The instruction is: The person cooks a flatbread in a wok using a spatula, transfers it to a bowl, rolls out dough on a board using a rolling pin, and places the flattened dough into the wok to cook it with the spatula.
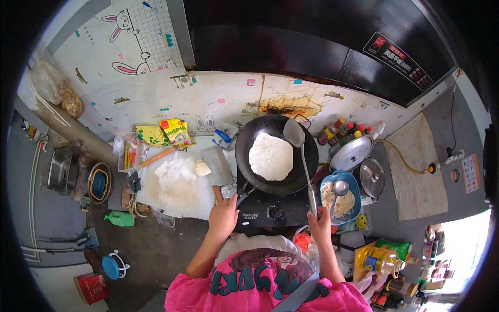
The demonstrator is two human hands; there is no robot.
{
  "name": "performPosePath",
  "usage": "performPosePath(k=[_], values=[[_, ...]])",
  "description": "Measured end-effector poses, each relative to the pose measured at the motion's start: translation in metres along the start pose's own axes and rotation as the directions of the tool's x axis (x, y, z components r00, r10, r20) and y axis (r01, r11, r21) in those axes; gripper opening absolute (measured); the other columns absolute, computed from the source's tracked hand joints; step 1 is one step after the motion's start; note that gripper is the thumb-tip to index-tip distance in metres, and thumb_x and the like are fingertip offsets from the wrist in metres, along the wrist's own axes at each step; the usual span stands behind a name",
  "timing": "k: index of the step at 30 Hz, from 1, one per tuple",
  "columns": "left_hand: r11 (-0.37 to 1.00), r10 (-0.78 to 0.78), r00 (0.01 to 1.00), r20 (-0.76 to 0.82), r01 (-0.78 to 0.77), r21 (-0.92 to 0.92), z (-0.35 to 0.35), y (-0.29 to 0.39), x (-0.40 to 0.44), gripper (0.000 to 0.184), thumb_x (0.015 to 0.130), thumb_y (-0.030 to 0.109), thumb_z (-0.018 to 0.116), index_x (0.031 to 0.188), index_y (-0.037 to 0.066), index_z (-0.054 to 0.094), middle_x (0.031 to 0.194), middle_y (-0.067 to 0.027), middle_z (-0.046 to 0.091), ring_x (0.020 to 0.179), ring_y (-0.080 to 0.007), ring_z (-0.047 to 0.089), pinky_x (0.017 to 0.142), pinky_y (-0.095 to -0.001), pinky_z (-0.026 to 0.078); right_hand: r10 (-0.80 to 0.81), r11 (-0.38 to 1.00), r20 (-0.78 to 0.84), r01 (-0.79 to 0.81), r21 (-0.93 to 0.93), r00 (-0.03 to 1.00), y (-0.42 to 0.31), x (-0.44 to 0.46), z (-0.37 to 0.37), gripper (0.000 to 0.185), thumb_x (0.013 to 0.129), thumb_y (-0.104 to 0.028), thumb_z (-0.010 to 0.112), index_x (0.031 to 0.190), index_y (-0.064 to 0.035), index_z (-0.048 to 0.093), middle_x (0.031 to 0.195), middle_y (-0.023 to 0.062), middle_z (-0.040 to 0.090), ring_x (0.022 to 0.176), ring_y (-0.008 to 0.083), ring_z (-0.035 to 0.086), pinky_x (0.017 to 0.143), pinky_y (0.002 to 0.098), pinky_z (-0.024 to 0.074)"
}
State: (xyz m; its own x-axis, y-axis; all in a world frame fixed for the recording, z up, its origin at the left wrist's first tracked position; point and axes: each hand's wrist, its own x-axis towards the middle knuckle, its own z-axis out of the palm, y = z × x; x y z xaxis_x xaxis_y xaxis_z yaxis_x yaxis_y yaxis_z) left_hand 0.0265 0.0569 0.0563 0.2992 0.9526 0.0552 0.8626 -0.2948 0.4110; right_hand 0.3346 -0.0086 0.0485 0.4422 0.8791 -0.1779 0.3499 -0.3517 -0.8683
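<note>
A round, pale flatbread point(271, 157) lies flat in a black wok point(306, 166) on the stove. My right hand point(319, 224) is closed around the long handle of a metal spatula point(294, 133), whose broad head rests over the wok's upper right side, beside the flatbread. My left hand point(224, 214) is at the wok's handle, its fingers closed against the handle's end. Just beyond that hand, a cleaver point(216, 165) lies with its wide blade on the floured white board point(202, 204). White flour point(176, 174) and a small piece of dough point(202, 168) sit left of the blade.
Right of the stove, a blue bowl point(355, 187) holds a crumbly mixture and a spoon point(340, 188). Behind it are pot lids point(352, 154) and several seasoning bottles point(338, 130). A rolling pin point(159, 155) and yellow packets point(175, 132) lie at the left. The stove knob point(274, 211) faces me.
</note>
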Motion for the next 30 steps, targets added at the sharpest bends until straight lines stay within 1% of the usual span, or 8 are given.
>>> performPosePath(k=[4, 7, 8, 10, 13, 22, 25, 30], values=[[1.0, 0.002, 1.0, 0.0, -0.002, -0.002, 0.0, 0.0, 0.0, 0.049, 0.078, 0.015, 0.065, 0.123, 0.001, 0.051, 0.09, -0.0139, 0.06, 0.077, -0.0313, 0.06, 0.065, -0.0407, 0.048, -0.142, 0.984, -0.059, 0.134, -0.121, 0.988, 0.011, 0.004, 0.001, 0.032, 0.084, -0.017, 0.066, 0.102, 0.001, 0.048, 0.072, 0.0094, 0.058, 0.061, 0.0151, 0.054, 0.056, 0.0304, 0.0441], [1.0, 0.005, 1.0, -0.007, -0.005, 0.0, 0.002, -0.002, 0.0, 0.05, 0.078, 0.015, 0.066, 0.123, 0.001, 0.051, 0.09, -0.0139, 0.06, 0.078, -0.0315, 0.06, 0.065, -0.0407, 0.048, -0.038, 0.996, -0.02, 0.036, -0.077, 0.999, 0.013, 0.01, -0.001, 0.029, 0.087, -0.017, 0.063, 0.103, -0.0009, 0.046, 0.07, 0.0067, 0.055, 0.059, 0.0132, 0.052, 0.051, 0.0291, 0.042], [1.0, 0.003, 1.0, -0.004, -0.003, -0.002, 0.003, -0.002, 0.0, 0.049, 0.078, 0.015, 0.066, 0.123, 0.001, 0.051, 0.09, -0.0139, 0.06, 0.078, -0.0316, 0.06, 0.065, -0.0408, 0.048, 0.067, 0.994, 0.039, -0.07, 0.082, 0.997, 0.011, 0.01, -0.003, 0.028, 0.087, -0.017, 0.062, 0.104, -0.0015, 0.045, 0.069, 0.0057, 0.053, 0.058, 0.0123, 0.05, 0.05, 0.0281, 0.0405], [1.0, 0.001, 1.0, 0.002, -0.001, -0.006, 0.003, -0.002, 0.0, 0.049, 0.078, 0.015, 0.066, 0.123, 0.001, 0.052, 0.09, -0.0138, 0.06, 0.079, -0.0317, 0.06, 0.065, -0.0408, 0.048, 0.237, 0.882, 0.197, -0.296, 0.367, 0.951, -0.007, 0.009, -0.007, 0.025, 0.089, -0.016, 0.059, 0.104, -0.0027, 0.044, 0.068, 0.0036, 0.05, 0.056, 0.0106, 0.047, 0.046, 0.026, 0.0375], [1.0, 0.004, 1.0, -0.002, -0.004, -0.009, 0.004, -0.003, 0.0, 0.049, 0.078, 0.015, 0.066, 0.123, 0.001, 0.052, 0.09, -0.0138, 0.06, 0.079, -0.0314, 0.06, 0.065, -0.0408, 0.048, 0.211, 0.871, 0.207, -0.28, 0.404, 0.955, -0.006, 0.01, -0.005, 0.023, 0.091, -0.014, 0.056, 0.105, -0.0033, 0.041, 0.067, 0.0018, 0.047, 0.053, 0.0082, 0.043, 0.043, 0.0229, 0.0334], [1.0, 0.007, 1.0, 0.013, -0.007, -0.001, 0.002, -0.002, 0.0, 0.051, 0.078, 0.015, 0.065, 0.124, 0.0, 0.05, 0.09, -0.0133, 0.059, 0.077, -0.0306, 0.06, 0.065, -0.0404, 0.048, 0.179, 0.941, 0.133, -0.21, 0.267, 0.975, 0.008, 0.013, -0.003, 0.028, 0.091, -0.012, 0.054, 0.113, -0.0016, 0.04, 0.07, 0.0037, 0.049, 0.053, 0.0097, 0.044, 0.043, 0.0245, 0.0349], [1.0, 0.007, 1.0, 0.018, -0.007, 0.01, 0.002, -0.002, 0.001, 0.051, 0.078, 0.015, 0.065, 0.124, 0.0, 0.05, 0.09, -0.0134, 0.059, 0.077, -0.0307, 0.06, 0.065, -0.0403, 0.048, 0.254, 0.89, 0.169, -0.298, 0.344, 0.952, 0.004, 0.014, -0.006, 0.028, 0.093, -0.012, 0.049, 0.118, -0.0081, 0.038, 0.068, 0.0036, 0.046, 0.047, 0.008, 0.038, 0.04, 0.0229, 0.0295], [1.0, 0.002, 1.0, 0.02, -0.002, 0.0, 0.001, -0.001, 0.001, 0.05, 0.078, 0.015, 0.065, 0.123, 0.0, 0.05, 0.09, -0.0137, 0.059, 0.078, -0.0311, 0.06, 0.065, -0.0407, 0.048, 0.232, 0.932, 0.212, -0.279, 0.23, 0.949, -0.017, 0.012, -0.017, 0.039, 0.093, -0.011, 0.045, 0.129, -0.013, 0.031, 0.066, 0.0018, 0.045, 0.045, 0.0076, 0.035, 0.04, 0.0231, 0.0293]])
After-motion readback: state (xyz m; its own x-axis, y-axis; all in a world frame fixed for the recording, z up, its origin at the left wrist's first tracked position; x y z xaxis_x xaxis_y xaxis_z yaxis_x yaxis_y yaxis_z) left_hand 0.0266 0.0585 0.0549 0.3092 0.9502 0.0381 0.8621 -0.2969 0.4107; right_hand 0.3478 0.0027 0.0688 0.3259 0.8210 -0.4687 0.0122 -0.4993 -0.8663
